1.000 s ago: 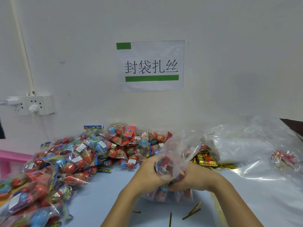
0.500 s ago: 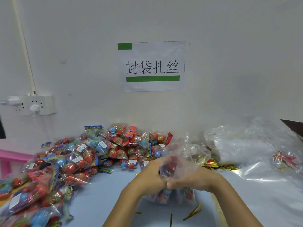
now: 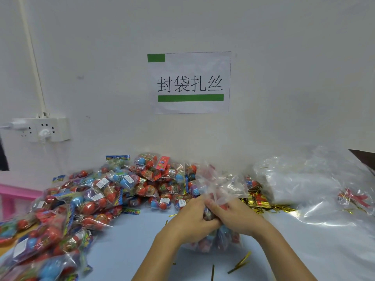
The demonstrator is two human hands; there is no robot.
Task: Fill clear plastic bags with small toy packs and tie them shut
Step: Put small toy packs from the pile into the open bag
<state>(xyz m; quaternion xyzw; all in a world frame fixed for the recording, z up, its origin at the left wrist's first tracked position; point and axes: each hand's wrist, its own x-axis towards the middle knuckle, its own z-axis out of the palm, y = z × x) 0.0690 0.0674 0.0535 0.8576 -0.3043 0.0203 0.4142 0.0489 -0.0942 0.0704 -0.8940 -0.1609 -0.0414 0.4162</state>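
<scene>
Your left hand (image 3: 190, 222) and right hand (image 3: 236, 217) meet at the centre of the table (image 3: 129, 246), both with fingers curled round the gathered neck of the bag (image 3: 218, 189), which sits between them with its filled belly below your knuckles and its loose mouth fanning up toward 12 o'clock. No tie shows in either hand, so the neck looks gathered but not yet bound; that is my reading, not something plainly shown. The risk is the changeover: if you free one hand to fetch a tie, the slick film may spring open and packs could spill. Loose ties (image 3: 241, 264) lie at 5 o'clock, close by, and the gold bundle (image 3: 256, 201) sits at 2 o'clock; reaching for the bundle takes you further and could drag the bag sideways. Packs crowding the neck may stop the twist closing tight, and a sharp corner could pierce the film if you squeeze hard. The pile (image 3: 85, 201) at 9 to 10 o'clock sits near your left elbow; a wide sweep could knock packs off the edge.
</scene>
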